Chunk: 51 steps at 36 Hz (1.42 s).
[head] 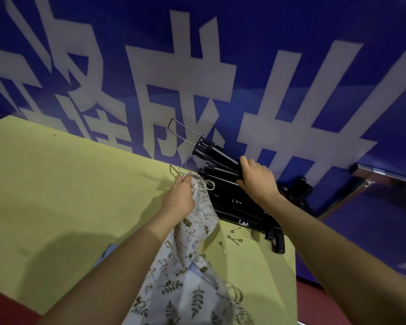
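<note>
Printed cloth bag [192, 273] hangs nearest the camera, leaf and animal pattern, running up to its gathered mouth, which sits just left of the black tube bundle [230, 202].
Yellow table [68, 184] is under everything. The bundle lies on its far right part, partly raised at the far end.
Small metal pins [234, 239]: several loose on the table, just on the near side of the bundle, between it and the bag. None touching either, as far as I can tell.
Left hand [179, 200]: fingers curled, pinching the bag's rim at the mouth. The bag's cream drawstring [209, 185] is knotted right against the near-left end of the bundle.
Right hand [256, 179]: wrapped round the upper tubes of the bundle, thumb on the near side, fingers over the far side. Firm grip.
The bundle's far-left end shows round black caps with thin wire loops [181, 132] sticking out towards the upper left.
Metal rail [384, 177] is to the right of the bundle, off the table.
Blue banner [291, 66] with big white characters stands right behind the bundle, filling the background.
</note>
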{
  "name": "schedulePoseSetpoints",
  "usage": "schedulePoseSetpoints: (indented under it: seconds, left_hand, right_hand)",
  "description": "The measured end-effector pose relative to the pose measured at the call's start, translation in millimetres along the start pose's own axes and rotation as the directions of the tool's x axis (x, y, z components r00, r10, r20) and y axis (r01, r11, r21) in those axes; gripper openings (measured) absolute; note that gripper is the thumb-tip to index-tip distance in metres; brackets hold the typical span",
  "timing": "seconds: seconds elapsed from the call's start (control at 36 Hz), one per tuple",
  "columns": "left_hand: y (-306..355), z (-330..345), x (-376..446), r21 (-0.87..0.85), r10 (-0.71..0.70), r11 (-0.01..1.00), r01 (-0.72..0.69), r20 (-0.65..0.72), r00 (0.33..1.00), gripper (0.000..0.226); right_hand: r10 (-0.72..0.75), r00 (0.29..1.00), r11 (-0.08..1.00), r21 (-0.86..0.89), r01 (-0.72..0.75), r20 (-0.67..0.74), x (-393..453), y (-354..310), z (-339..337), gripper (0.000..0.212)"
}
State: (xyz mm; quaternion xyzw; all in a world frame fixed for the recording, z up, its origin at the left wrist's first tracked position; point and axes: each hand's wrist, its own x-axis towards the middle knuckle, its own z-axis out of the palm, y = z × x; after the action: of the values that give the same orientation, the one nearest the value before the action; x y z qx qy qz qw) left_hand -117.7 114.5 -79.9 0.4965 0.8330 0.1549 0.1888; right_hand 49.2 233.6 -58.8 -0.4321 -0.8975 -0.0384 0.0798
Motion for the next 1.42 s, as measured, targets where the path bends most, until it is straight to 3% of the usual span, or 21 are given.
schedulePoseSetpoints:
  seconds: [0.19,0.47,0.67,0.86,1.0,1.22,1.42]
  left_hand:
    - [2,-10,-17,-0.049,0.013,0.999,-0.015,-0.050,0.999,0.075]
    - [-9,-11,-34,-0.250,0.026,0.968,-0.035,-0.039,0.999,0.080]
    - [-9,-8,-43,-0.309,0.049,0.949,-0.064,-0.055,0.997,0.090]
    - [-20,-5,-53,-0.359,-0.009,0.933,0.034,0.071,0.997,0.101]
    - [-29,-7,-56,-0.352,-0.007,0.935,0.039,0.092,0.996,0.102]
    - [-36,-21,-70,-0.113,0.201,0.978,-0.174,0.301,0.932,0.113]
    - [-27,-25,-88,-0.116,0.266,0.964,-0.239,0.424,0.865,0.112]
  right_hand:
    - [0.070,0.997,0.996,0.050,-0.069,-0.028,-22,-10,-18,0.044]
    - [0.067,0.998,0.997,0.023,-0.067,0.023,-64,-15,-16,0.038]
    - [0.074,0.987,0.997,-0.041,-0.069,0.143,-86,-12,-11,0.050]
    - [0.052,0.975,0.998,-0.048,-0.043,0.214,-107,-17,1,0.064]
    - [-0.022,0.975,0.999,-0.043,0.032,0.219,-115,-27,5,0.056]
    - [-0.112,0.970,0.978,-0.149,0.146,0.216,-119,-42,9,0.049]
    - [-0.143,0.979,0.952,-0.250,0.176,0.145,-114,-60,9,0.043]
